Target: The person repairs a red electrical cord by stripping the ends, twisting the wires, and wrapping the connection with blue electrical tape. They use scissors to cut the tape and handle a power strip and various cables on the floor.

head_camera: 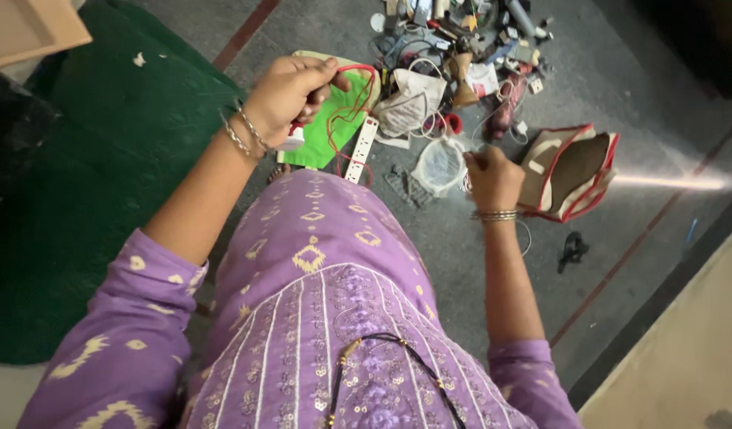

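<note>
The left hand (290, 91) is raised over the floor, its fingers (318, 73) curled shut around a thin red wire (352, 95). The wire loops out from between the fingertips and trails down across a bright green bag (328, 131) that lies on the grey floor (461, 262) just below the hand. Something small and red-and-white shows under the heel of the hand; what it is cannot be told. A white power strip (362, 147) lies beside the green bag's right edge, touching the red wire's lower loops.

Further right, the right hand (493, 179) is closed in a loose fist, seen from the back, so what its fingers pinch is unclear; a thin pale wire seems to run from it. Just left of it sits a clear plastic bag (440, 165). To its right lies an open cloth pouch with red trim (571, 171). A heap of cables and small parts (461, 40) spreads near the floor's far edge, and a green mat (88, 199) covers the left side.
</note>
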